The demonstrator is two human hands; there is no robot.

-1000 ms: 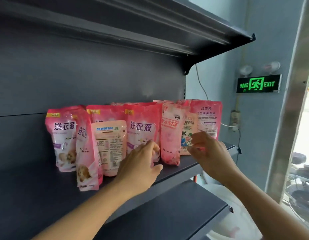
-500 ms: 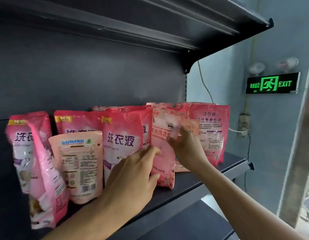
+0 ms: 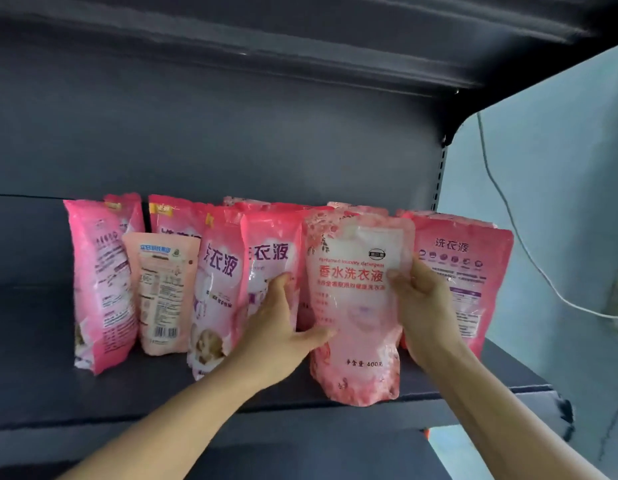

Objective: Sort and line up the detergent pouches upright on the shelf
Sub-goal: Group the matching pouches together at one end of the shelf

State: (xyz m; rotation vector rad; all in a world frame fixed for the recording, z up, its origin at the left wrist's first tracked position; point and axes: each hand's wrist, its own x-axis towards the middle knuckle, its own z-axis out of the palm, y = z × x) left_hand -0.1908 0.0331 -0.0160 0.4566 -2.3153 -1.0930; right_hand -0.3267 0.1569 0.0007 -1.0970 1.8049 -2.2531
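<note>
so the dark shelf took up most of the view, with another board overhead and a pale wall off to the right with a white cable running down it. a row of pink pouches stood upright along the shelf, a few more tucked behind them. the far-left pouch was turned side-on, and next to it sat a shorter peach pouch with its barcode side out. front and centre was the pale pouch, upright near the front edge, though i couldn't tell if its bottom was actually resting on the shelf. the right hand gripped its right edge, thumb on the front, fingers curled behind. the left hand was spread fairly open, thumb pressed on the pale pouch's lower left edge and fingers against the pouch beside it. the right-end pouch stood just behind the right hand.
</note>
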